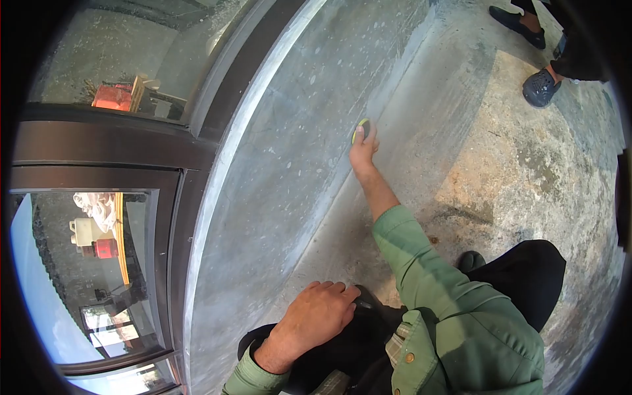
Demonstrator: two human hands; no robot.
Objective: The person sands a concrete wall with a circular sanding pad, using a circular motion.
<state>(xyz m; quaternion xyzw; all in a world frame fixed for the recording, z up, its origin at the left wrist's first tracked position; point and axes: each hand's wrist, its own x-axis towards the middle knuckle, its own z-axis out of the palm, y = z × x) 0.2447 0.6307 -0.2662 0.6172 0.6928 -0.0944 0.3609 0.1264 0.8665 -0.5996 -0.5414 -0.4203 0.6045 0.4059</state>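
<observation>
The right hand (pixel 364 150) reaches out to the grey concrete wall (pixel 263 178), its fingers closed around a small rounded pad (pixel 359 131) with a dark face and a yellow-green rim. The pad is against the lower part of the wall, near its base. The left hand (pixel 319 313) sits near the wall's base, over the wearer's black trousers (pixel 530 283) – fingers bent and close together, palm turned down, so I cannot tell whether it holds anything. Along the wall's upper edge runs a brown window frame (pixel 99 141); a red container (pixel 105 248) shows in the glass. The stained concrete floor (pixel 507 178) meets the wall's base – and on it, away from the wall, stands another person in dark clogs (pixel 541 89).
</observation>
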